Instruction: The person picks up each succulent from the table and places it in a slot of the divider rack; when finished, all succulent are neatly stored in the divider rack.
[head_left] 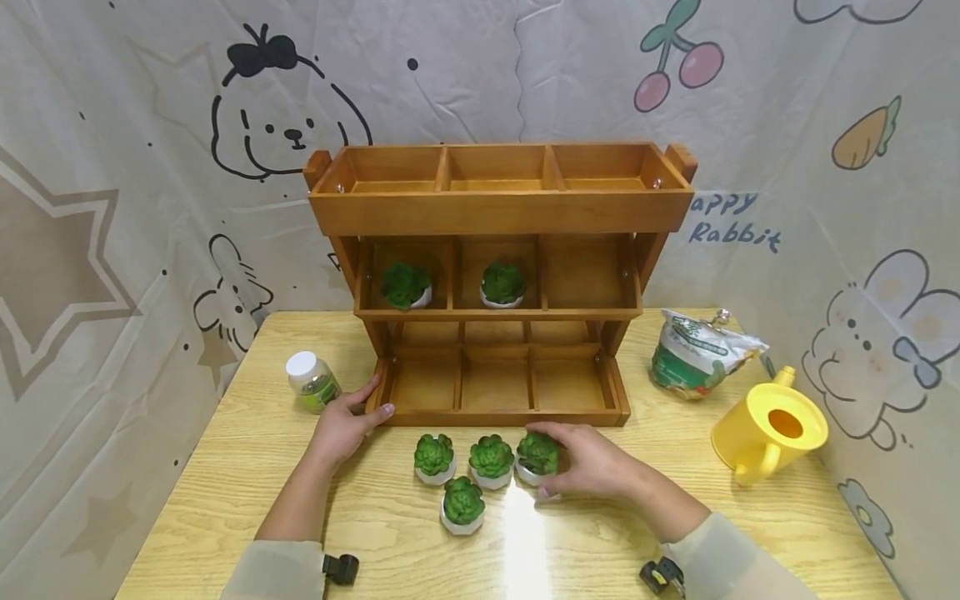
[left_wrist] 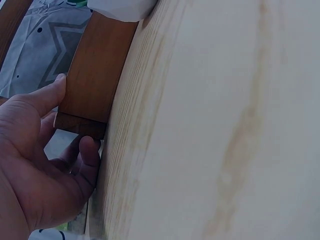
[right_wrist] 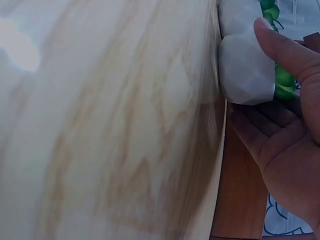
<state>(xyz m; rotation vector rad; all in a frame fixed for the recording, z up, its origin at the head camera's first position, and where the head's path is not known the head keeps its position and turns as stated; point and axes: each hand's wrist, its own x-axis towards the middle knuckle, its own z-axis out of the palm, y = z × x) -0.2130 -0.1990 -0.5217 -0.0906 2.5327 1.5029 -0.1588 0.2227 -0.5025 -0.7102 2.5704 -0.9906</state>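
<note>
A three-tier wooden shelf [head_left: 502, 215] stands on the table, each tier split into compartments. My left hand [head_left: 347, 427] grips its lower left front corner; in the left wrist view, the thumb and curled fingers lie around the end of the brown board [left_wrist: 92, 75]. My right hand [head_left: 588, 460] holds a potted succulent [head_left: 537, 457] in a white faceted pot [right_wrist: 247, 70], thumb on one side and fingers on the other. Beside it on the table are more potted succulents [head_left: 491, 460]. Two others, one potted succulent [head_left: 406, 286] at left and one [head_left: 502, 285] in the centre, sit in the middle tier.
A white-lidded jar [head_left: 311, 382] stands left of the shelf, near my left hand. To the right are a green and white bag [head_left: 697, 354] and a yellow watering can [head_left: 768, 429]. A printed cloth [head_left: 465, 75] hangs behind the table.
</note>
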